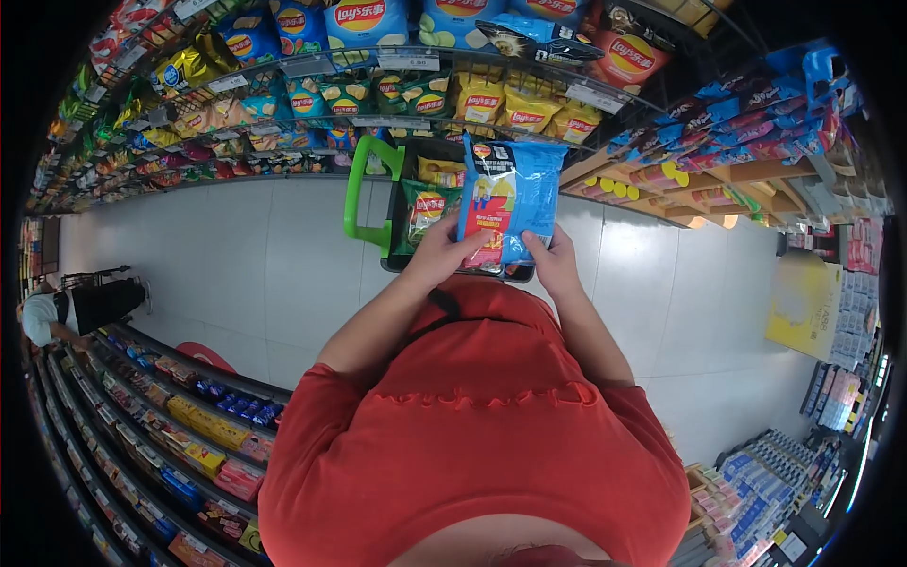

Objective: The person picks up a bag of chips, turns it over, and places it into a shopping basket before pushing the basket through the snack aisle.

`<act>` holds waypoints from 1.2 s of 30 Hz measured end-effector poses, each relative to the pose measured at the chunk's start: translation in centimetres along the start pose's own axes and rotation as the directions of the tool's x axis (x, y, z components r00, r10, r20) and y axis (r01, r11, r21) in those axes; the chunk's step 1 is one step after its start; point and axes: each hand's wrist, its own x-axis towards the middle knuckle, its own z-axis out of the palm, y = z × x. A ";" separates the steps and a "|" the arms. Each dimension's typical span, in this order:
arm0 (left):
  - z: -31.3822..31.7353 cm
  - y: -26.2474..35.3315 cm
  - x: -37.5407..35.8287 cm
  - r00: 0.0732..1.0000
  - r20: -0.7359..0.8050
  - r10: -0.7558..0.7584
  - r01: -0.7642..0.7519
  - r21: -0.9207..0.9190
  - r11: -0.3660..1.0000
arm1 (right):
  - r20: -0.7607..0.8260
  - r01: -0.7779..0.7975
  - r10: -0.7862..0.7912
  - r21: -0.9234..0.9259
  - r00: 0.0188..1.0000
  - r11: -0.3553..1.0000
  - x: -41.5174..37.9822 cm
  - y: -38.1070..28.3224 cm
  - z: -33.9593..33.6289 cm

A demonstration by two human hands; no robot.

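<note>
Between my two hands is a large blue bag of chips [534, 194], its printed back panel facing up. My left hand [442, 251] grips the lower left edge with the thumb on top. On the lower right edge, my right hand [553, 257] holds the bag in the same way. Under the bag stands a dark shopping basket [389, 198] with a green handle [355, 194] on its left. Inside the basket lie a green Lay's bag [425, 206] and a yellow chip bag [439, 172], both partly covered by the blue bag.
Shelves of chip bags [477, 102] run across the far side. To the right, a wooden shelf [699, 180] holds cans and packets. Shelves of boxed snacks [213, 425] are at lower left. A yellow sign [803, 307] stands at right. Another person [57, 317] is at far left beside a cart.
</note>
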 end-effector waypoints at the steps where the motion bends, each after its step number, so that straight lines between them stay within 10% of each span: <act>1: 0.0 0.0 0.1 1.000 -0.003 -0.030 0.030 -0.051 0.998 | 0.005 -0.004 0.004 -0.004 1.000 1.000 0.0 0.1 0.1; 6: 0.1 0.2 0.3 0.992 -0.060 -0.108 0.095 -0.193 0.977 | 0.062 -0.090 0.093 -0.047 0.994 0.995 -0.2 0.5 -1.4; 14: 0.3 -1.6 0.3 0.987 -0.161 -0.021 0.057 0.222 0.973 | 0.108 -0.062 0.072 -0.091 0.992 0.994 0.4 1.0 -2.7; 21: 0.2 -1.1 0.2 0.981 -0.194 -0.020 0.067 0.238 0.969 | 0.072 -0.066 0.076 -0.138 0.995 0.988 0.4 -0.6 -1.1; 26: -0.1 -1.3 0.8 1.000 -0.001 -0.001 0.001 -0.024 1.000 | -0.040 -0.076 0.071 -0.143 0.997 0.987 0.1 -0.9 -0.9; 30: 0.4 0.3 0.0 0.992 0.051 -0.119 0.102 0.252 0.962 | -0.169 -0.066 0.049 -0.093 0.984 0.993 0.2 -1.1 -0.9; 36: 1.0 0.5 -0.4 0.988 0.079 -0.129 0.125 0.057 0.991 | -0.172 -0.010 -0.018 -0.158 0.985 0.987 -0.5 -2.5 -0.7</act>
